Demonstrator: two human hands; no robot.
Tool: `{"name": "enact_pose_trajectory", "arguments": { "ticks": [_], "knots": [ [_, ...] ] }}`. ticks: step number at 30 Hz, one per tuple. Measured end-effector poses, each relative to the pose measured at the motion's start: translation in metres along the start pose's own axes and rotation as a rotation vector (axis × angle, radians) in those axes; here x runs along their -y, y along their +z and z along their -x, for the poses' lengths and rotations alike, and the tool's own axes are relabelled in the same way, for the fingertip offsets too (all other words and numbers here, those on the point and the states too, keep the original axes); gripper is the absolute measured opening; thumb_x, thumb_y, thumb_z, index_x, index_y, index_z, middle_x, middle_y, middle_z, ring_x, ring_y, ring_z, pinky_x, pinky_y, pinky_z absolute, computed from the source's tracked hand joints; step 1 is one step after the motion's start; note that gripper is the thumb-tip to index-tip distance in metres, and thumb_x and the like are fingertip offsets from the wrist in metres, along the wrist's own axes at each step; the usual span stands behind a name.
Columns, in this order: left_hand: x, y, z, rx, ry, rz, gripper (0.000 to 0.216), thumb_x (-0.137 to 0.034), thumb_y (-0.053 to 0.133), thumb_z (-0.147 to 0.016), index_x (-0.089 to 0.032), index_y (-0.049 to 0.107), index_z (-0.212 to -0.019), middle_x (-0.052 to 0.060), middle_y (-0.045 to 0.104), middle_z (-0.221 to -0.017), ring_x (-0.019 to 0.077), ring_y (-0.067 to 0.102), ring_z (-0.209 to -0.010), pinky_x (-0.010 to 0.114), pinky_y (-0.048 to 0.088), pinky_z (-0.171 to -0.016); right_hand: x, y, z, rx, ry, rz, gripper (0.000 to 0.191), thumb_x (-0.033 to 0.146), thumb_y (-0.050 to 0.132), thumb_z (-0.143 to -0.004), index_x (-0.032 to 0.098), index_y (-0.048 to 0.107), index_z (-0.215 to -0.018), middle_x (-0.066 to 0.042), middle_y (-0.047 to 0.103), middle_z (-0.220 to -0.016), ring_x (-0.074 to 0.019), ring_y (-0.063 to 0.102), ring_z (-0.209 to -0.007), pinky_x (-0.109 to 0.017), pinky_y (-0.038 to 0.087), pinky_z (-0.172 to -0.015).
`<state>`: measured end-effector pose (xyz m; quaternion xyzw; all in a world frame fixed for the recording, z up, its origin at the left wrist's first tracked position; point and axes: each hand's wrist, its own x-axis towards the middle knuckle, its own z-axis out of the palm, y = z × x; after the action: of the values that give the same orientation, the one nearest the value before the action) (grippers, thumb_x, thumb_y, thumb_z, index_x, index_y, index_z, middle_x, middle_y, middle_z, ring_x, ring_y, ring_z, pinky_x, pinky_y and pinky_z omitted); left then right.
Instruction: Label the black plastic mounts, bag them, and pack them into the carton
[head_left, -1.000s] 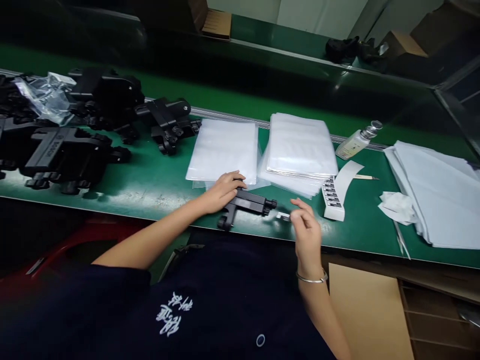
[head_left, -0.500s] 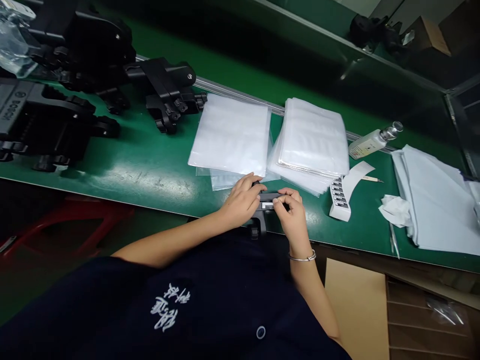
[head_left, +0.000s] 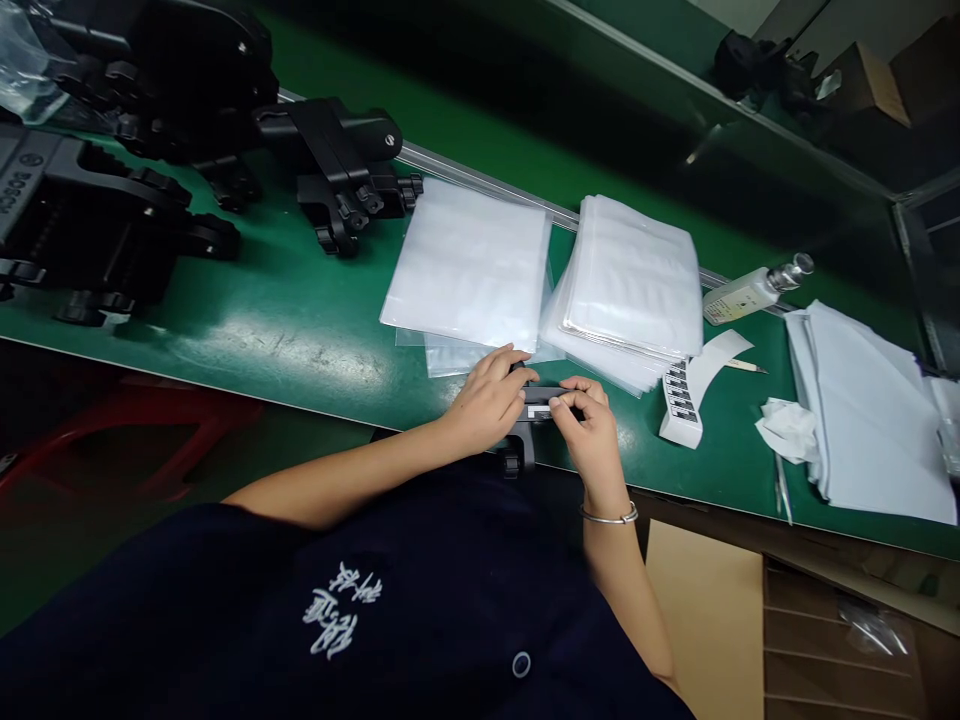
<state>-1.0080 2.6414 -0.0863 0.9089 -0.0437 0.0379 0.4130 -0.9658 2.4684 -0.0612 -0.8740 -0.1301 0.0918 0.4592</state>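
bench (head_left: 247,300): green | bracket (head_left: 527,440), 5 o'clock: black | its label (head_left: 537,412): white, dark marks | strip (head_left: 680,390), 3 o'clock: white, black blocks | shirt (head_left: 420,580), 6 o'clock: navy, white characters | stool (head_left: 127,418), 9 o'clock: red

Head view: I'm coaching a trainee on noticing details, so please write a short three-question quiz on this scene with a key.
1. True or false: the left hand and the right hand are both at the black part with the white label.
2. Which bears the word BOSCH? A, the crumpled paper; B, the grey-and-black device; C, the red seat.
3. Fill in: the silver-coloured bracelet circles the ____ wrist.

Key: 1 true; 2 B; 3 right.
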Motion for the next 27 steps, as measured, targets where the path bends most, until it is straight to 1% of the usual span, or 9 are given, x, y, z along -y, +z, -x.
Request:
{"name": "enact_pose_trajectory", "arguments": {
  "ticks": [3,5,8,12,15,17,20,22,27],
  "knots": [
    [0.0,0.0,0.001,-0.01,0.006,-0.003,0.035,-0.015,0.038,-0.091,-0.017,0.059,-0.12,0.013,0.047,-0.141,0.031,0.031,-0.144,0.052,0.032,-0.118,0.001,-0.001,0.0,0.005,-0.011,0.029,0.021,0.033,0.06,-0.084,0.022,0.062,-0.067,-0.008,0.06,-0.106,-0.0269,0.052,-0.112,-0.046,0.036,-0.101],
    [0.002,-0.002,0.003,-0.081,0.048,-0.003,0.036,-0.017,0.038,-0.092,-0.016,0.056,-0.124,0.015,0.047,-0.142,0.0301,0.032,-0.143,0.051,0.034,-0.117,0.003,0.0,0.002,0.004,-0.03,0.069,0.02,0.032,0.06,-0.085,0.021,0.062,-0.068,-0.008,0.06,-0.106,-0.0268,0.052,-0.112,-0.046,0.037,-0.101],
    [0.008,-0.009,0.007,-0.138,0.267,-0.05,0.032,-0.022,0.04,-0.093,-0.018,0.061,-0.118,0.014,0.059,-0.13,0.0276,0.047,-0.132,0.048,0.041,-0.11,0.006,0.004,0.004,-0.007,-0.069,0.124,0.02,0.032,0.059,-0.086,0.021,0.062,-0.069,-0.009,0.06,-0.106,-0.0269,0.052,-0.111,-0.047,0.038,-0.101],
    [0.017,-0.027,0.005,0.103,0.528,-0.196,0.027,-0.031,0.045,-0.093,-0.025,0.07,-0.102,0.007,0.073,-0.104,0.0236,0.065,-0.105,0.042,0.051,-0.091,0.001,-0.003,0.005,0.006,-0.089,0.137,0.021,0.034,0.059,-0.087,0.022,0.065,-0.071,-0.009,0.063,-0.108,-0.0277,0.054,-0.112,-0.049,0.04,-0.102],
    [0.021,-0.044,-0.006,0.277,0.582,-0.244,0.032,-0.04,0.044,-0.094,-0.026,0.071,-0.107,0.008,0.074,-0.106,0.0233,0.066,-0.102,0.037,0.051,-0.082,-0.012,-0.025,0.001,0.148,-0.111,-0.02,0.021,0.039,0.062,-0.088,0.025,0.072,-0.1,-0.008,0.063,-0.125,-0.026,0.058,-0.118,-0.048,0.043,-0.105],
    [0.023,-0.053,-0.017,0.386,0.624,-0.212,0.035,-0.045,0.045,-0.095,-0.028,0.071,-0.112,0.009,0.074,-0.105,0.0234,0.065,-0.102,0.036,0.049,-0.08,-0.022,-0.04,-0.001,0.279,-0.136,-0.081,0.04,0.041,0.066,-0.087,0.03,0.064,-0.125,-0.006,0.057,-0.14,-0.0249,0.055,-0.126,-0.047,0.041,-0.11],
    [0.022,-0.057,-0.033,0.511,0.663,-0.113,0.035,-0.051,0.051,-0.091,-0.034,0.07,-0.115,0.007,0.073,-0.099,0.0226,0.064,-0.098,0.034,0.047,-0.083,-0.029,-0.049,-0.003,0.369,-0.167,0.013,0.048,0.04,0.068,-0.086,0.034,0.06,-0.133,-0.004,0.056,-0.144,-0.0248,0.049,-0.135,-0.048,0.036,-0.115],
    [0.018,-0.053,-0.042,0.523,0.687,-0.064,0.036,-0.056,0.053,-0.089,-0.036,0.07,-0.114,0.006,0.071,-0.092,0.0214,0.064,-0.091,0.033,0.046,-0.084,-0.03,-0.047,-0.004,0.34,-0.194,0.066,0.044,0.04,0.066,-0.087,0.034,0.061,-0.131,-0.004,0.059,-0.14,-0.0249,0.05,-0.133,-0.049,0.037,-0.115],
    [0.007,-0.04,-0.046,0.395,0.798,-0.089,0.042,-0.06,0.045,-0.093,-0.032,0.071,-0.111,0.007,0.069,-0.085,0.0208,0.062,-0.082,0.033,0.044,-0.079,-0.028,-0.037,0.001,0.277,-0.279,0.173,0.049,0.041,0.063,-0.09,0.035,0.055,-0.137,-0.006,0.061,-0.133,-0.0262,0.054,-0.126,-0.052,0.039,-0.111]
  ]
}}
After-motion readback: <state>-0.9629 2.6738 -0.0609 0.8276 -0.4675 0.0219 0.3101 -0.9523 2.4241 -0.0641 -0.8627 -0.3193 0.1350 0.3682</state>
